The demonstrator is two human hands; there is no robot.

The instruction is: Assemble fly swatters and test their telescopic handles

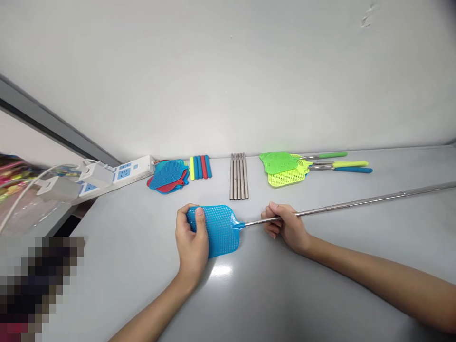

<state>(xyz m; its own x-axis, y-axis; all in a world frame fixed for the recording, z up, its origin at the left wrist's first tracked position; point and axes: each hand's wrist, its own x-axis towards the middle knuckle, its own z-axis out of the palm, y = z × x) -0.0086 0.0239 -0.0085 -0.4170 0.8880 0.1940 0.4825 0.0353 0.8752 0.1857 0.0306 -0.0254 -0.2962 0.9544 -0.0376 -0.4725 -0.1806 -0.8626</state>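
Observation:
My left hand [192, 237] grips the far edge of a blue fly swatter head [223, 230], thumb on top and fingers behind it. A long metal telescopic rod [342, 205] joins the head at its neck and runs out past the right edge of the view, so its far end is hidden. Around that rod, a short way from the neck, the fingers of my right hand [285, 225] are closed. The swatter is held above the grey table [124, 285].
Along the wall lie stacked blue and red swatter heads [167, 175], several coloured handle grips [201, 167], several metal rods [239, 176], and green and yellow swatters [285, 171] with handles. A white power strip [131, 169] with plugged-in chargers [59, 192] lines the left edge.

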